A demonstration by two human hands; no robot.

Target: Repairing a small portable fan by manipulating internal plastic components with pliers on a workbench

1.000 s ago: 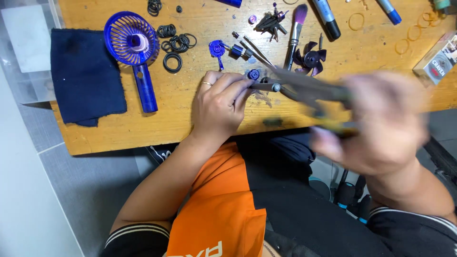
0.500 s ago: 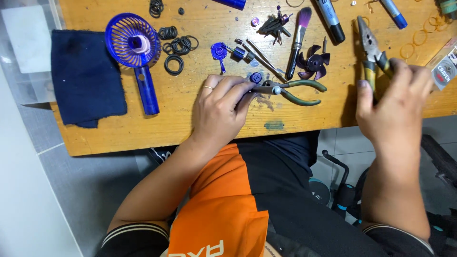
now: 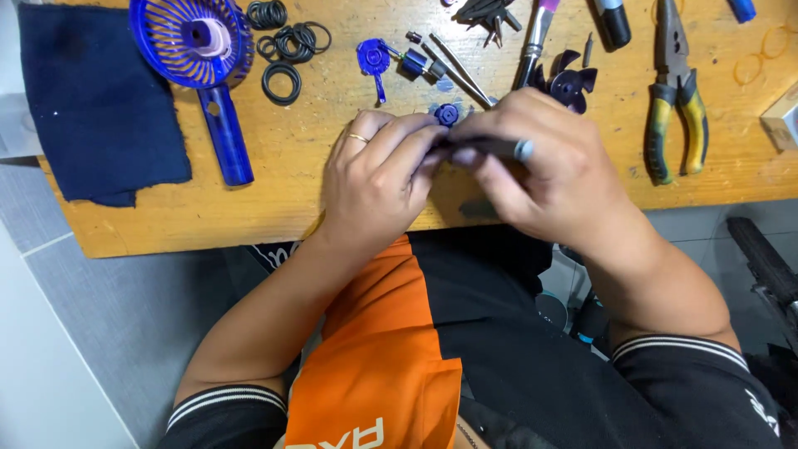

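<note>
On the wooden table (image 3: 249, 208) lie one dark blue cloth (image 3: 96, 104), one blue handheld fan (image 3: 199, 50) and one pair of yellow-handled pliers (image 3: 677, 100), with several black rubber rings (image 3: 283, 50) beside the fan. The left hand (image 3: 378, 179) and right hand (image 3: 540, 170) meet at the table's near edge. The right hand grasps a dark slim tool (image 3: 495, 148); the left hand's fingers pinch its tip, just below one small blue round part (image 3: 446, 114).

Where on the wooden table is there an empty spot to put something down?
Bare wood lies between the blue handheld fan's handle and the left hand, and along the wooden table front edge there. Another patch sits right of the yellow-handled pliers. Crowded: the black rubber rings and small parts behind both hands.
</note>
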